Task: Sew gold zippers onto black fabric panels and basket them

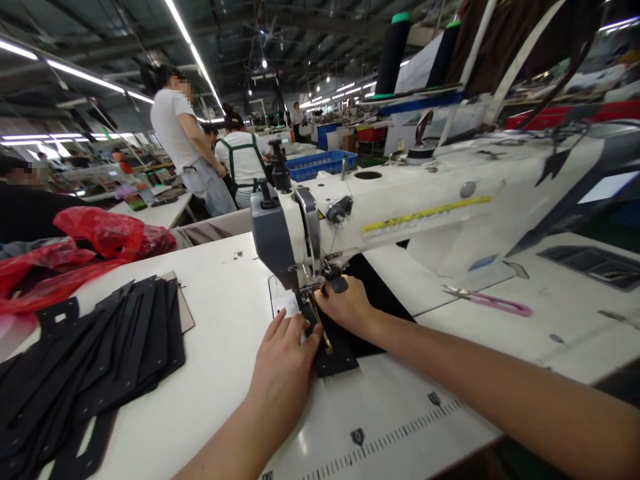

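A black flat piece point(334, 361) with small holes along its edge lies under the needle area of a white sewing machine point(425, 207). Along it runs a zipper point(324, 330) with gold-coloured teeth. My left hand point(286, 357) rests on the left side of this piece, fingers stretched out, just in front of the presser foot. Close to the needle, my right hand point(347, 307) has its fingers curled together at the zipper; its fingertips are partly hidden by the machine head. Black cloth point(383, 293) spreads beneath and behind my right hand.
A stack of black cut pieces point(120, 340) lies at the left, beside a red plastic bag point(115, 233). Pink-handled thread snips point(500, 302) lie at the right. Black thread cones point(393, 57) stand above the machine. Beyond are a blue crate point(320, 165) and a standing person point(183, 133).
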Tool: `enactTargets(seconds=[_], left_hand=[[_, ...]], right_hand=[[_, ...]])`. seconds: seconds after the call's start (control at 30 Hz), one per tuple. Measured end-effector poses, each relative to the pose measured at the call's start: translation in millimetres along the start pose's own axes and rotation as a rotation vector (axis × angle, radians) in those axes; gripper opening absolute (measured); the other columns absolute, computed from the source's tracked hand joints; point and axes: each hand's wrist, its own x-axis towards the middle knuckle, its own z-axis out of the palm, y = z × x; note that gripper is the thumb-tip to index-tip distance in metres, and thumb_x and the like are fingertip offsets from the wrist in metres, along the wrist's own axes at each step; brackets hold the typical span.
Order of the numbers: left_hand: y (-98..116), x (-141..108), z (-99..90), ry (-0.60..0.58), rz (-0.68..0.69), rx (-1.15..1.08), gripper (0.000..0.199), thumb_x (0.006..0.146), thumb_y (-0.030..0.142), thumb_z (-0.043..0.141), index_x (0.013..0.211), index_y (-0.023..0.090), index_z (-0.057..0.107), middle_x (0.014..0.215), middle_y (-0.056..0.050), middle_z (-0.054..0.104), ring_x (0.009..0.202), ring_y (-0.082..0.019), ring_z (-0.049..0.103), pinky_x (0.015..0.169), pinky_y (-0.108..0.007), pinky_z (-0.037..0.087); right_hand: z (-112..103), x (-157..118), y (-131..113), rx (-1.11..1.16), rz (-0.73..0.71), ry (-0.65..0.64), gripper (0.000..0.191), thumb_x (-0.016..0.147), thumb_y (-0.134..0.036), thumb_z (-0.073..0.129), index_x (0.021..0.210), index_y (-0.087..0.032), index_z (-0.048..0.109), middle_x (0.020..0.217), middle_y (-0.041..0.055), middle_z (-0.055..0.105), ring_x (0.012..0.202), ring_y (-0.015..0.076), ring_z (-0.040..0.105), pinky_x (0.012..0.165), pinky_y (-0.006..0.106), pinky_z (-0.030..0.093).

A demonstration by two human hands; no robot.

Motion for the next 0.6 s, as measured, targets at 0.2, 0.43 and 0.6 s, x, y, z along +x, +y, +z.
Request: enactTargets(seconds=[0.2,0.43,0.6], left_hand=[[2.9,-0.6,-1.5,0.022,-0.026,-0.022,0.035,0.075,0.006,0.055,0.106,0.017,0.062,0.096,-0.008,0.058,0.095,-0.023,0.057,0.098,-0.048,0.039],[5.8,-6.0,-0.6,0.069,-0.039,-0.136,0.038,0.071,0.001,0.051,0.107,0.011,0.058,0.096,-0.009,0.061,0.095,-0.022,0.059,0.1,-0.046,0.039],[1.9,-9.1,-2.6,0.065,-0.072,-0.218,0.03,0.073,0.001,0.052,0.096,0.016,0.063,0.101,-0.006,0.065,0.1,-0.021,0.06,0.101,-0.048,0.038]], right_hand=[[-30.6,-54.8,14.4,0.177,-0.37,0.034,0.034,0.078,-0.04,0.064,0.102,-0.016,0.06,0.103,0.0083,0.061,0.095,0.0199,0.056,0.083,0.03,0.045],[-23.7,-104.0,20.3,0.244,-0.571,0.314,0.014,0.09,-0.019,0.045,0.085,-0.012,0.057,0.085,0.0097,0.059,0.08,0.02,0.054,0.069,0.034,0.047],[-25.6,-109.3,18.4,0.209,-0.562,0.397,0.022,0.091,-0.023,0.049,0.072,-0.014,0.055,0.067,0.0036,0.055,0.063,0.016,0.049,0.058,0.029,0.038]])
